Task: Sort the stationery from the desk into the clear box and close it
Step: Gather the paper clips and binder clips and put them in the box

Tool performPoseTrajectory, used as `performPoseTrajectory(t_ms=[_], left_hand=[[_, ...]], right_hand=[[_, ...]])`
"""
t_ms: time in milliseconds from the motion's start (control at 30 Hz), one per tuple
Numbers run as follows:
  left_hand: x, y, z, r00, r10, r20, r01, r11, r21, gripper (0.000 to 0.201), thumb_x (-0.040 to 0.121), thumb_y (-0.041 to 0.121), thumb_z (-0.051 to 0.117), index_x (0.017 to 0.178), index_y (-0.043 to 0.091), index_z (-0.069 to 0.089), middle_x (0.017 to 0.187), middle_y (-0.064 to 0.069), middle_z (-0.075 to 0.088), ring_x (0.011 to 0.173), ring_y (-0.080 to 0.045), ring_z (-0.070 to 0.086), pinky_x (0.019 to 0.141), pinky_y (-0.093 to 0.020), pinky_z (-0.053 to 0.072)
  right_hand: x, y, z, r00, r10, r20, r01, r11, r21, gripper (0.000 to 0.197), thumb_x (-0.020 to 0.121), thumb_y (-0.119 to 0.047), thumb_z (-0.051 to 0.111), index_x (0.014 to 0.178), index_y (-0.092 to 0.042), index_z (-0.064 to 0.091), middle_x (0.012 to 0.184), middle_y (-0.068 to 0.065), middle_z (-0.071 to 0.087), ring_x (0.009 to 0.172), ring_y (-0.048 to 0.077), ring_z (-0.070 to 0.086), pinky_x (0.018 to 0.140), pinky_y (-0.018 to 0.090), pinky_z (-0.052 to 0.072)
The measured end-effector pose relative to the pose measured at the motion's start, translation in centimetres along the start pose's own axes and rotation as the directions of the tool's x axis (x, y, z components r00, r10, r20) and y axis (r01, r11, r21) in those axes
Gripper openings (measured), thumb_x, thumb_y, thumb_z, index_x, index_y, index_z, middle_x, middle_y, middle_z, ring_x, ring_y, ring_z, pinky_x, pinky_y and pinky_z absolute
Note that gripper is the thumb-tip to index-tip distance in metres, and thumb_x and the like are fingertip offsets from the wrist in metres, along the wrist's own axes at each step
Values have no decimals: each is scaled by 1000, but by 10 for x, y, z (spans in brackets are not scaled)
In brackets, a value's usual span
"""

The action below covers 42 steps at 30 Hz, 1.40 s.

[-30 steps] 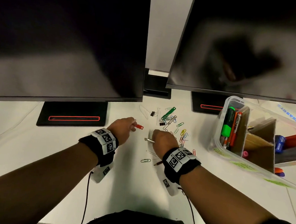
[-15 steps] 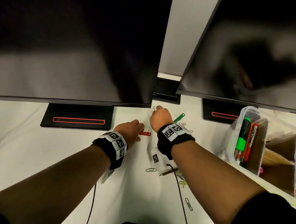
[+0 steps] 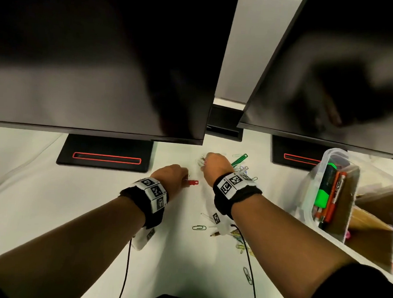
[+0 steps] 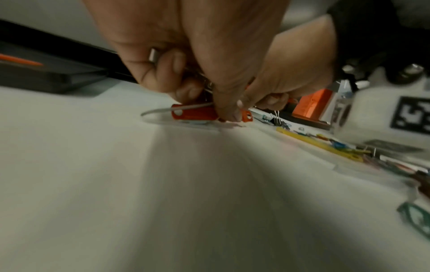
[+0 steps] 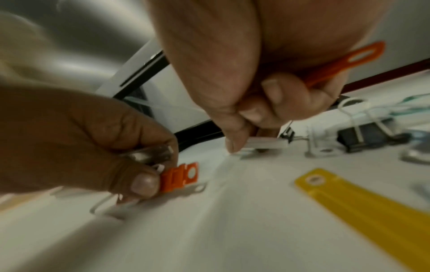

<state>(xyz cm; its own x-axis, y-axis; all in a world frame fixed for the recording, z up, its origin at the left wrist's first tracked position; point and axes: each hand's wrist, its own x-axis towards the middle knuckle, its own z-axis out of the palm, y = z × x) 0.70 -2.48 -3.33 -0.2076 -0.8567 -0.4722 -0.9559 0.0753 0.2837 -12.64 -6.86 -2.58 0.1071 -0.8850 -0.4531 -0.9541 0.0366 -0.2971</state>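
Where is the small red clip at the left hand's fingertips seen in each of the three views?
Head: red clip in the middle, just right of the left hand.
Left wrist: centre, under the fingertips, on the desk.
Right wrist: lower left, beside the left thumb.
Shared landmark: the left hand pinching it.

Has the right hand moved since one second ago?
Yes. The right hand went away from the body, toward the left monitor, past the red clip.
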Motion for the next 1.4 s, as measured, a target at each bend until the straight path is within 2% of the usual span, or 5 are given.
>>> performPoseTrajectory(t_ms=[233,400,900,1133,1400], left_hand=[[-5,-4,0,988,-107,-114,58,926,-374,19,98,21,41,93,15,57,91,-2,69,77,-19,55,70,-24,38],[-3,-7,5,976,-192,-104,83,765,-639,25,99,16,35,79,14,49,74,-1,57,67,-20,50,55,-26,40],[-39,-1,-9,917,-357,178,256,185,-949,44,98,46,30,83,12,53,61,-1,38,49,-12,29,47,-19,25],[-55,-22,-1,945,-222,241,309,365,-878,30,88,-7,49,111,13,51,74,-2,41,63,-13,36,58,-22,32],[-60,-13,9,959,-209,190,257,370,-893,16,99,4,36,109,5,49,77,-6,53,67,-14,47,62,-22,39]], right_hand=[[-22,46,1,987,145,-67,-96,874,475,19,87,-3,46,76,-4,61,89,12,70,85,28,63,80,29,50],[-43,68,-4,964,264,0,-190,695,694,18,86,5,48,85,-4,63,62,-2,57,50,5,46,37,5,34],[-64,48,10,968,235,85,-248,857,451,21,97,-10,40,98,3,56,100,17,59,98,32,58,85,34,46],[-66,42,18,968,250,-8,-223,878,424,35,93,-27,55,114,2,55,120,16,61,112,31,56,86,30,42],[-63,38,25,981,195,6,-192,959,208,39,91,-24,59,122,-2,52,129,15,57,120,30,52,99,33,41]])
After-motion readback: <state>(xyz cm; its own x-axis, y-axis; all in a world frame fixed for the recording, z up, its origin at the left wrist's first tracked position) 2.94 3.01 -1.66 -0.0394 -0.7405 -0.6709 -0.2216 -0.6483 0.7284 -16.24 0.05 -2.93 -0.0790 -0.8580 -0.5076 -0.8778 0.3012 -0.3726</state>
